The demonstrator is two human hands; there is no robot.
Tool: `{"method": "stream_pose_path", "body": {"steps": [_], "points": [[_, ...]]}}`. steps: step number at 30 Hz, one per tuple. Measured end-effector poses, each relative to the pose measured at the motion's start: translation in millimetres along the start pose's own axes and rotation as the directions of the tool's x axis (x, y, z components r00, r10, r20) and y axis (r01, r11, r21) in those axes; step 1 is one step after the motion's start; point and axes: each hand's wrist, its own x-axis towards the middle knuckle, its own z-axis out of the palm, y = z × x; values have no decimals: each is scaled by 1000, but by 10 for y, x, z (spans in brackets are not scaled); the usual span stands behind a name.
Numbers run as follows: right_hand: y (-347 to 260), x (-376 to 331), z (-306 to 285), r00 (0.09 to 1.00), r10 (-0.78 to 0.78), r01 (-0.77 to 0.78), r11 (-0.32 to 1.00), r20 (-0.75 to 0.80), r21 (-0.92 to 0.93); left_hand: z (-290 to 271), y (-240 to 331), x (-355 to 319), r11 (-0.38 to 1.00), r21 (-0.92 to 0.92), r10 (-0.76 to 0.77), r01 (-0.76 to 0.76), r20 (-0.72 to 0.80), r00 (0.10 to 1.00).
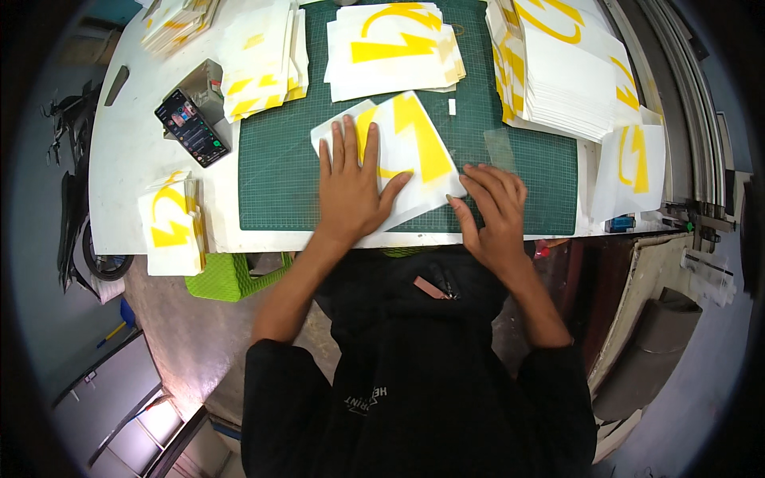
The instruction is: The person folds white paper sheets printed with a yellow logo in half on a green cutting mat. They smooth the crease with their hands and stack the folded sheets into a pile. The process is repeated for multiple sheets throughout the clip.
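A white sheet (408,137) printed with yellow shapes lies at a slant on the green cutting mat (279,191). Another white piece shows from beneath its upper left edge. My left hand (348,191) presses flat on the sheet's left part, fingers spread. At the sheet's lower right corner, my right hand (496,211) has thumb and fingers closed about the corner; the exact contact is too small to make out. Just beyond the right hand lies a clear strip (500,150). A small white piece (452,107) rests farther up the mat.
Stacks of yellow-printed white sheets stand at the back middle (390,68), back left (259,60) and back right (566,88). A smaller stack (171,227) sits at the near left edge. A lit phone (191,127) leans on a box (205,84). Metal rails (677,88) run along the right.
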Motion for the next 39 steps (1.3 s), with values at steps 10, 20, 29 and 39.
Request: {"method": "stream_pose_path", "body": {"steps": [10,20,29,39], "points": [[-236,-90,314,953,-39,73,992,302,-103,23,47,-52,998,-9,-62,62,23,998],[158,-218,86,944,20,61,970,330,-234,-20,21,-64,1000,15,-13,12,84,996],[295,-242,26,963,35,47,954,268,-295,-154,-41,-101,993,44,102,-113,203,974],[305,-74,-12,982,-34,87,956,186,-280,-182,-86,-105,985,30,160,-170,201,966]]}}
